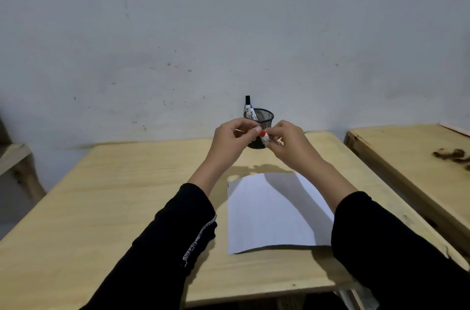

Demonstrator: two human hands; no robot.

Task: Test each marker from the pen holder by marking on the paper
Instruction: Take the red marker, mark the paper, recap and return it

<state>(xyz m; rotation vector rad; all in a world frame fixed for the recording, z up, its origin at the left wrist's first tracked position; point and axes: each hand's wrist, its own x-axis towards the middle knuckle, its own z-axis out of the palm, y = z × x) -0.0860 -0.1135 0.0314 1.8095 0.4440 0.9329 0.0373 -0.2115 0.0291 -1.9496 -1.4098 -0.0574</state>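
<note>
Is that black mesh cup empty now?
No. The pen holder has two markers standing in it; a third, the red-capped marker, is in both hands.

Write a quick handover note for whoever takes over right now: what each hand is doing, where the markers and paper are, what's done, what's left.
Left hand: pinching the cap end of the red marker.
Right hand: gripping the red marker's barrel, raised above the table.
Holder: at the table's far edge, with a black marker and a blue marker standing in it.
Paper: flat under the hands, no marks visible.
Done: red marker taken out.
Left: uncap, mark the paper, then test the other two.
</note>
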